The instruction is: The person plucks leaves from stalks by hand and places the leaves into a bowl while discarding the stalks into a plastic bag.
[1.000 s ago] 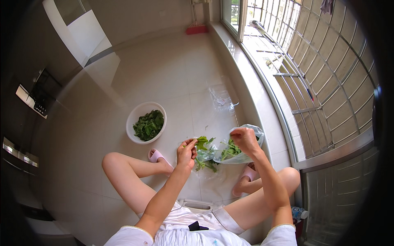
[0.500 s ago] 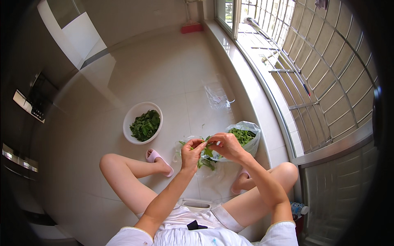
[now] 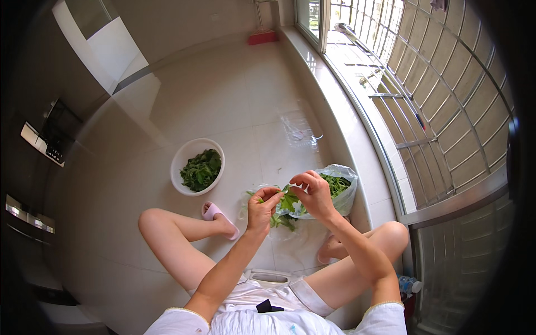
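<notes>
In front of my knees my left hand (image 3: 262,212) pinches a leafy green sprig (image 3: 288,202) between thumb and fingers, its broad leaf hanging down. My right hand (image 3: 314,196) is curled at the sprig's upper end, thumb and forefinger bent around its tip; the exact contact is too small to see clearly. Below the hands, loose green pieces (image 3: 286,221) lie on thin clear plastic on the floor. Just beyond my right hand stands an open clear plastic bag (image 3: 347,196) filled with green stems (image 3: 337,184). To the left, a white bowl (image 3: 175,174) holds green leaves (image 3: 202,170).
A crumpled clear plastic piece (image 3: 300,129) lies on the tiled floor (image 3: 212,100) ahead. Along the right run a low ledge (image 3: 346,120) and a barred window (image 3: 430,95). A red dustpan (image 3: 262,37) stands by the far wall. A plastic bottle (image 3: 412,286) is beside my right leg.
My right hand has risen slightly and moved a little away from my left, its fingers less closed together. More of the sprig's leaf shows between the hands. The left hand keeps its pinch.
</notes>
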The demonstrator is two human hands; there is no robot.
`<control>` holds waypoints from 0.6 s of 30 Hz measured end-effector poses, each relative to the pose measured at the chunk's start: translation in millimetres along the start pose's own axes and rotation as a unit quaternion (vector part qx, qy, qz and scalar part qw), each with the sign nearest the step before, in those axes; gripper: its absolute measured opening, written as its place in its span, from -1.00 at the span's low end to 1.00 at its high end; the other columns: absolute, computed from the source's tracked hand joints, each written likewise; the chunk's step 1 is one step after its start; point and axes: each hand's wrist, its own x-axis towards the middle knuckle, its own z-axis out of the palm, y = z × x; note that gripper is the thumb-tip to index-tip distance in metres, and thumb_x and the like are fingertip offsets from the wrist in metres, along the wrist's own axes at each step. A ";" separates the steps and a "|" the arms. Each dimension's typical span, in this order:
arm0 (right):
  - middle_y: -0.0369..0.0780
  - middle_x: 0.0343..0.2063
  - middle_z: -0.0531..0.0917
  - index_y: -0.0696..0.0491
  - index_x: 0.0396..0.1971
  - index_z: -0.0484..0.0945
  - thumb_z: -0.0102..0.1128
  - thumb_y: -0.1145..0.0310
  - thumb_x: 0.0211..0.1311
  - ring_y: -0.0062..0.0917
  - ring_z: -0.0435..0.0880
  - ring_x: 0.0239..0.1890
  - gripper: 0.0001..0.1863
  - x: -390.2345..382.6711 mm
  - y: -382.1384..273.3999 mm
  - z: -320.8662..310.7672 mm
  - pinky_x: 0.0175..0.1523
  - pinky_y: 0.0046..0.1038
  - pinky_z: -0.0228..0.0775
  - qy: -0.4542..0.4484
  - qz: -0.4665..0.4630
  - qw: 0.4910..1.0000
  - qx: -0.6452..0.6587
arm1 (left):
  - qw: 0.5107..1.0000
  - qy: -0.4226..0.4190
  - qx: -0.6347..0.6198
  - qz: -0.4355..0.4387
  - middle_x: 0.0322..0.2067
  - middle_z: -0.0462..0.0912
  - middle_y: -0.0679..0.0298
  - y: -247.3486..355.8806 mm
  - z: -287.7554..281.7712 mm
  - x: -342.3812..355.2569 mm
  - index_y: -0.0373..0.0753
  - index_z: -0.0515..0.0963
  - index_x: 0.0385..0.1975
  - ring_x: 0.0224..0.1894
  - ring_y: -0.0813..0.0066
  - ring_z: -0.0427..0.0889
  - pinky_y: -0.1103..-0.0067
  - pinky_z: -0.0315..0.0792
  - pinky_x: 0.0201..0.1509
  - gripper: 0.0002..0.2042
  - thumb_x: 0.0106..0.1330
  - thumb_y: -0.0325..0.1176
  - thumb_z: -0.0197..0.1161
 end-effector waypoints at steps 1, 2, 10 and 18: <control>-0.27 -0.60 0.47 0.08 -0.57 0.50 0.09 0.57 -0.20 -0.55 0.48 -0.58 -0.90 -0.3 -5.7 -0.9 -0.50 -0.56 0.31 0.027 -0.052 0.997 -0.055 | 1.000 0.014 0.002 0.004 -0.63 0.46 0.43 0.4 0.2 0.4 -0.26 0.45 -0.50 -0.73 0.85 0.20 0.85 0.00 -0.74 -0.93 0.01 -0.56 0.14; -0.23 -0.57 0.46 0.05 -0.63 0.49 0.06 0.56 -0.21 -0.46 0.46 -0.60 -0.91 -1.6 -8.3 -1.3 -0.47 -0.53 0.32 0.005 -0.056 0.996 -0.067 | 1.000 0.027 0.004 0.007 -0.63 0.45 0.43 0.8 0.4 0.8 -0.25 0.45 -0.51 -0.73 0.85 0.20 0.85 0.00 -0.73 -0.93 0.01 -0.56 0.15; -0.20 -0.73 0.53 0.21 -0.55 0.50 0.14 0.40 -0.16 -0.69 0.46 -0.71 -0.82 -2.9 -3.5 3.6 -0.64 -0.59 0.28 -0.078 0.170 0.980 0.068 | 0.979 0.063 0.134 0.137 -0.58 0.50 0.40 -10.9 0.7 1.5 -0.32 0.47 -0.51 -0.56 0.76 0.41 0.79 0.30 -0.49 -0.94 -0.01 -0.56 0.17; -0.27 -0.69 0.50 0.25 -0.61 0.48 0.14 0.43 -0.11 -0.69 0.47 -0.67 -0.84 -1.5 0.4 -0.2 -0.65 -0.67 0.34 -0.072 0.268 0.932 0.232 | 0.973 0.081 0.164 0.137 -0.60 0.52 0.39 -8.8 13.8 -7.1 -0.33 0.49 -0.50 -0.55 0.77 0.44 0.81 0.30 -0.47 -0.94 0.01 -0.54 0.15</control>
